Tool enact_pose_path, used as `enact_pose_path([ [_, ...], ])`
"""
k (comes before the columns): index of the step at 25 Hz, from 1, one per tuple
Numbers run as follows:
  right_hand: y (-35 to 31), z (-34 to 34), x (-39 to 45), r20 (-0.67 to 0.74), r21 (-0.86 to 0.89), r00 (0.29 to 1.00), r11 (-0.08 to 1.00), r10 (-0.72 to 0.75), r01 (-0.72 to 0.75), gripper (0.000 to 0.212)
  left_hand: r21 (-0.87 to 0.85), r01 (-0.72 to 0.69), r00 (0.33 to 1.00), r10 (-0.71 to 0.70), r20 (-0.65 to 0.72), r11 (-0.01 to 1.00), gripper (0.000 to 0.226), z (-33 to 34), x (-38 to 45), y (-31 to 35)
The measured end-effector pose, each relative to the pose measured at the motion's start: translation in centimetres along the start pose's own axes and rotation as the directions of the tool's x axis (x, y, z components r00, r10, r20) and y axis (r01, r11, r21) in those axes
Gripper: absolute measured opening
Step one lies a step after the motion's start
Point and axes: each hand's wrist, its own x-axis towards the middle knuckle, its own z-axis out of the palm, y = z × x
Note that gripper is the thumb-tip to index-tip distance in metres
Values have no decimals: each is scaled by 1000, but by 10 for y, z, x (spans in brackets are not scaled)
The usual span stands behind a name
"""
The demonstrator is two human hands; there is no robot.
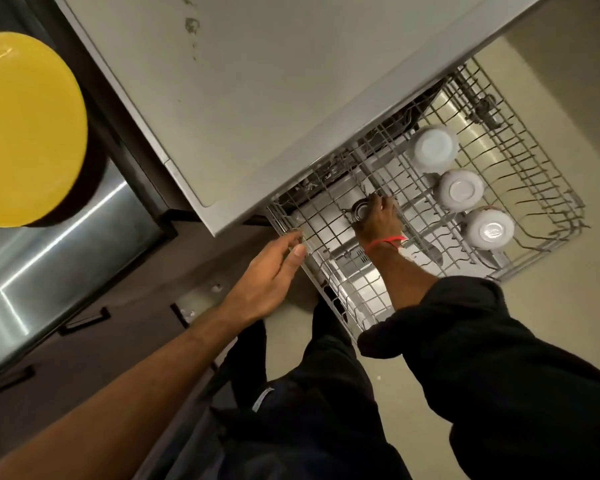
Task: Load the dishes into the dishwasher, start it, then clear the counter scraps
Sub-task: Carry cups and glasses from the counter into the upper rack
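Dishwasher rack (329, 289) sits pulled out under both my hands: right hand (378, 221) grips one small metal cup (359, 210), left hand (274, 271) lies flat-fingered touching its edge, three white bowls (459, 190) right of them, one yellow plate (25, 129) far left.

- Rack (520, 161): thin metal wire with a dull grey coating, under both hands.
- Three bowls (459, 189), right of the right hand (378, 220): smooth, glossy white, ceramic-looking.
- Small cup (360, 210) at the right fingertips: shiny metal.
- Counter (257, 98), above the left hand (271, 271): matt, pale, smooth (a few dark marks).
- Plate (25, 129), far left: glossy yellow.
- Sink (66, 237): brushed steel, reflective.
- Sleeve (465, 341): matt black cloth.
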Motion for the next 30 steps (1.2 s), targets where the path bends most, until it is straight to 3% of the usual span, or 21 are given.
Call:
enact_pose_path([
  [2, 7, 7, 5, -12, -83, 1000, 997, 5, -6, 81, -26, 17, 1000, -17, -10, 1000, 62, 1, 0, 0],
  [10, 19, -6, 7, 131, -60, 991, 998, -21, 29, 89, -48, 0, 1000, 0, -13, 999, 58, 1, 3, 10],
  [15, 31, -25, -26, -82, 118, 995, 991, -48, 58, 61, -59, -54, 998, 52, -26, 997, 59, -11, -3, 9],
  [18, 17, -28, -57, -191, 209, 968, 957, -161, 201, 41, -74, -118, 990, 112, -86, 990, 51, -26, -17, 0],
  [21, -30, -33, -93, -173, 359, 938, 868, -299, 343, 36, -36, -169, 963, 157, -218, 985, 48, -49, -35, -21],
  [23, -75, -40, -118, -178, 395, 877, 784, -446, 479, 30, -7, -199, 931, 187, -314, 980, 40, -67, -47, -38],
  [26, -156, -39, -157, -245, 393, 706, 597, -665, 699, 22, -17, -251, 849, 212, -484, 968, 22, -101, -69, -65],
  [28, -212, -35, -182, -260, 435, 637, 501, -726, 748, 17, -41, -277, 787, 202, -583, 960, 22, -129, -85, -87],
  [30, -268, -27, -203, -217, 514, 618, 450, -756, 731, 15, -56, -290, 717, 178, -674, 955, 22, -164, -104, -113],
])
